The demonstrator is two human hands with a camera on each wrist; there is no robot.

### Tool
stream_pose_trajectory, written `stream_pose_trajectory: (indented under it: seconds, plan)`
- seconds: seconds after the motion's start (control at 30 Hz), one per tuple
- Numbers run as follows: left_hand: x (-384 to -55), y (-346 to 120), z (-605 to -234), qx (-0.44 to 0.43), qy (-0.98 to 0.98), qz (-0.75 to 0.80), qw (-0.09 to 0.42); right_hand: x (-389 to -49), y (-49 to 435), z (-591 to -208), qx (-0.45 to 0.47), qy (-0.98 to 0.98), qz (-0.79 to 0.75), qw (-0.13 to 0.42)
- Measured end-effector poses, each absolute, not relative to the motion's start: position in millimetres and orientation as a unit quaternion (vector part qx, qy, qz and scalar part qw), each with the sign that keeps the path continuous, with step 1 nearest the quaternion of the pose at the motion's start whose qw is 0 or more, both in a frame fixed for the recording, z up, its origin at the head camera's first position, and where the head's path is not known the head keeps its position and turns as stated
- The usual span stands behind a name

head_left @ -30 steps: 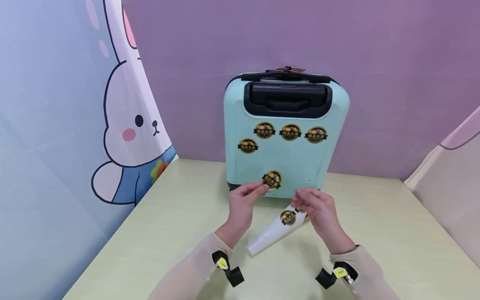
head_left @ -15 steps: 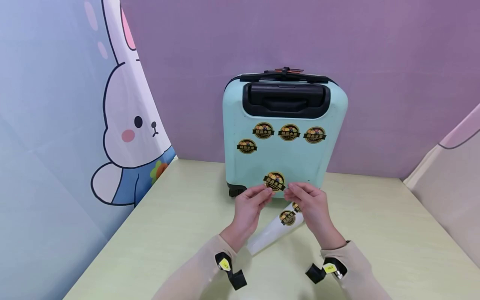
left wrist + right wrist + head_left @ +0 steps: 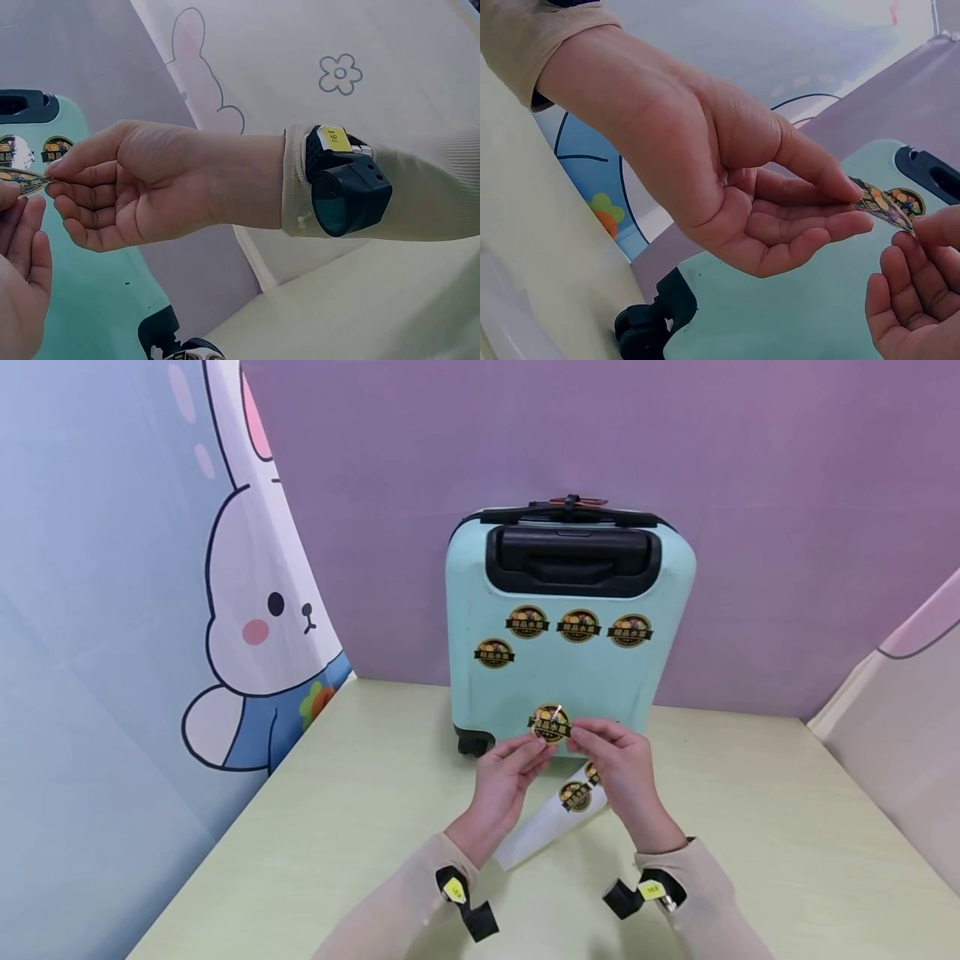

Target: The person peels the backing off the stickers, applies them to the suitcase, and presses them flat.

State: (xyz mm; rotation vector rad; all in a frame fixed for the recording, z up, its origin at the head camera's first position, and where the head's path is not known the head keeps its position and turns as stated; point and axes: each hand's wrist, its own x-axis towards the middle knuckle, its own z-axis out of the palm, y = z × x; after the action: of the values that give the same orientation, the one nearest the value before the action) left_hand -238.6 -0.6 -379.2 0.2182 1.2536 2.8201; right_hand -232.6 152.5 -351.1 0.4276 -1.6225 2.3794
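Observation:
A round black-and-gold sticker (image 3: pixel 550 724) with a banner across it is held up in front of the mint suitcase (image 3: pixel 585 681). My left hand (image 3: pixel 498 787) pinches its lower left edge between thumb and fingers. At the sticker's right tip, my right hand (image 3: pixel 628 772) pinches too; the right hand (image 3: pixel 150 184) shows palm-side in the left wrist view. Seen from the right wrist, the sticker (image 3: pixel 881 202) stretches between both hands' fingertips. Several matching stickers are on the suitcase: a row of three, including the middle sticker (image 3: pixel 578 626), and one lower left sticker (image 3: pixel 494 653).
A white sticker sheet (image 3: pixel 542 832) lies on the pale table (image 3: pixel 360 793) under the hands, its upper end partly hidden by the right hand. The suitcase stands upright before a purple backdrop (image 3: pixel 360 502). A rabbit-print curtain (image 3: pixel 112 610) borders the left side.
My right hand has moved left and up to the sticker and now pinches its right tip. The left hand has shifted slightly right with the sticker, which now sits more level.

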Motion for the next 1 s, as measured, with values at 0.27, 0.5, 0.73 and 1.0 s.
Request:
stream_pose_trajectory:
  seconds: [0.27,0.5,0.73,1.0]
  plan:
    - [-238,0,-378,0.060,0.403,0.913,0.032,-234,150,-351,0.136,-0.578,0.793,0.139]
    - [-241,-1,-377,0.061,0.408,0.911,0.031,-239,149,-351,0.147,-0.620,0.746,0.194]
    - [-248,-4,-379,0.064,0.419,0.905,0.029,-244,148,-352,0.149,-0.677,0.682,0.235]
    - [-260,-2,-381,0.054,0.416,0.908,0.024,-250,148,-352,0.152,-0.691,0.658,0.259]
